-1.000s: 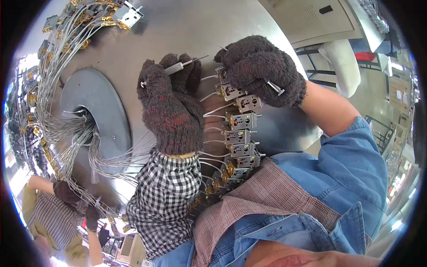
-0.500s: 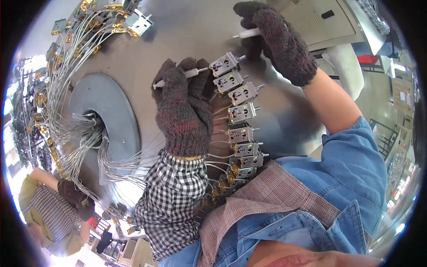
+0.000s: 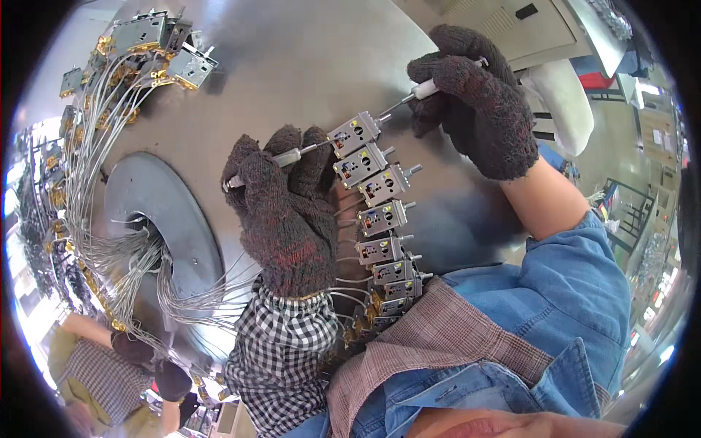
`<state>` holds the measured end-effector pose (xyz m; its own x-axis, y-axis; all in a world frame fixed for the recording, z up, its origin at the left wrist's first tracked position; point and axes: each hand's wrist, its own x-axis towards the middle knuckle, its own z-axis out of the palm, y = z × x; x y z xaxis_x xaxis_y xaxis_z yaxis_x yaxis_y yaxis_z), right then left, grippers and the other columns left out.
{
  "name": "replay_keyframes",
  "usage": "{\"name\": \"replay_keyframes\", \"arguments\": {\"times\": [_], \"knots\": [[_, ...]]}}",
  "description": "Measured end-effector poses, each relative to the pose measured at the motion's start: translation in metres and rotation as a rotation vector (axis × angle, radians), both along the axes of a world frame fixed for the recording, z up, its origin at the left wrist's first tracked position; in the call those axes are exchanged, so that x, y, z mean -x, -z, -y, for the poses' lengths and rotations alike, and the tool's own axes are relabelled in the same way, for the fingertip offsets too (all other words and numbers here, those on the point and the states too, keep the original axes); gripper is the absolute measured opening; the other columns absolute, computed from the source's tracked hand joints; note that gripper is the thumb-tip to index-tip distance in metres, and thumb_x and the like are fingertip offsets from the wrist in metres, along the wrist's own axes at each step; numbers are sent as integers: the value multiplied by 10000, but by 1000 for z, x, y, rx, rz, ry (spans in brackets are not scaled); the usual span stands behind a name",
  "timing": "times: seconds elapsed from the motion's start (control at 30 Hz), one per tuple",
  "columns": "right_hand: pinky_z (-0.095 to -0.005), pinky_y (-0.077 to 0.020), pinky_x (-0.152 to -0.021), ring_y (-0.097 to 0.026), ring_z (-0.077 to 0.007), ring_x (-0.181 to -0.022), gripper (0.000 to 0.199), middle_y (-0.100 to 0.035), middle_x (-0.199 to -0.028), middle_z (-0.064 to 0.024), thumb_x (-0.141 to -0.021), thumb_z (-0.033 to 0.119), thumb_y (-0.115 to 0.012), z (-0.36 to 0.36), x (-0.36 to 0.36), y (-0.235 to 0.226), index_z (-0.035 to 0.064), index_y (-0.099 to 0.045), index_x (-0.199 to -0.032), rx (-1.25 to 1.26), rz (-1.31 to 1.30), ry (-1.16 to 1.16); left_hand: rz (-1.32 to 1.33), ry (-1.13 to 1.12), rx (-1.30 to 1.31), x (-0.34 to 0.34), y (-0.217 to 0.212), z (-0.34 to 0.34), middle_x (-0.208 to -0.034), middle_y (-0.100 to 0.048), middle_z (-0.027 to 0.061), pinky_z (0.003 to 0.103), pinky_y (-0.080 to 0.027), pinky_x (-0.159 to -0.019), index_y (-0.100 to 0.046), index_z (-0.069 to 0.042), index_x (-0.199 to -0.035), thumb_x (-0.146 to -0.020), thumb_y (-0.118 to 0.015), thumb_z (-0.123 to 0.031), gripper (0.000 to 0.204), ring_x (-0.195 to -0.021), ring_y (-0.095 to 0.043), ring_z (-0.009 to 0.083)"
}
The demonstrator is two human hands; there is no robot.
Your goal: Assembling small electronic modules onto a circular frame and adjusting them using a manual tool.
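Observation:
My left hand (image 3: 281, 212), in a dark knitted glove, is closed around a white-handled probe (image 3: 288, 156). Its thin metal tip reaches the left side of the uppermost metal switch box (image 3: 355, 133), a thermostat-like part with a short shaft. A second white-handled probe (image 3: 424, 89) is gripped by my right hand (image 3: 482, 102), gloved alike. That probe's tip meets the shaft side of the same box. More such boxes (image 3: 382, 217) run down in a curved row toward my apron, with thin grey tubes trailing left behind my left hand and sleeve.
A grey ring-shaped disc (image 3: 164, 204) lies on the metal table (image 3: 270, 73), with bundled grey tubes (image 3: 146, 252) through its centre. More boxes (image 3: 192, 67) line the far left. A co-worker's gloved hand (image 3: 172, 379) shows at lower left. A beige cabinet (image 3: 504, 33) stands far right.
My right hand has come down, bringing its probe against the top box's shaft side. My left hand and the row sit lower and farther left in view. The co-worker's hands have shifted.

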<state>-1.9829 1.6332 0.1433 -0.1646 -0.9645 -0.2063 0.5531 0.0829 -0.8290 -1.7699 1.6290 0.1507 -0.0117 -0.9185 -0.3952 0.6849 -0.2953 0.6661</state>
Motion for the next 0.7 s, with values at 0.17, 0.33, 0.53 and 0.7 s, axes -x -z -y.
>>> {"name": "replay_keyframes", "arguments": {"times": [0.17, 0.33, 0.53, 0.7], "knots": [[-399, -567, -631, -663, -285, -767, 367, -641, -940, -163, -836, 106, -619, -3, -4, 7, -8, -486, -1159, -49, 73, -14, 51, -17, 21, 2, 4, 0, -1084, -589, 156, 467, -529, -862, -454, -129, -1185, -930, -541, -229, 288, -989, -598, 344], [-400, -574, -647, -664, -288, -786, 336, -638, -934, -170, -834, 97, -621, -1, -6, 6, -15, -511, -1131, -76, 161, -30, 183, -18, 48, 1, 13, 0, -1142, -564, 103, 507, -563, -765, -392, -152, -1285, -961, -459, -289, 358, -1050, -582, 312], [-379, -551, -601, -657, -264, -757, 350, -628, -956, -160, -835, 153, -631, 1, 4, 2, 4, -535, -1138, -149, -94, -128, 149, 3, 50, -1, 13, -2, -1093, -578, 136, 475, -565, -768, -418, -158, -1236, -948, -494, -285, 324, -1003, -592, 332], [-303, -530, -583, -656, -213, -725, 352, -638, -936, -122, -837, 163, -634, -1, 21, 3, -2, -559, -1139, -192, -141, -239, 258, 20, -35, 8, 10, 1, -1072, -602, 94, 407, -588, -556, -465, -147, -1202, -949, -472, -364, 333, -975, -616, 275]]}}
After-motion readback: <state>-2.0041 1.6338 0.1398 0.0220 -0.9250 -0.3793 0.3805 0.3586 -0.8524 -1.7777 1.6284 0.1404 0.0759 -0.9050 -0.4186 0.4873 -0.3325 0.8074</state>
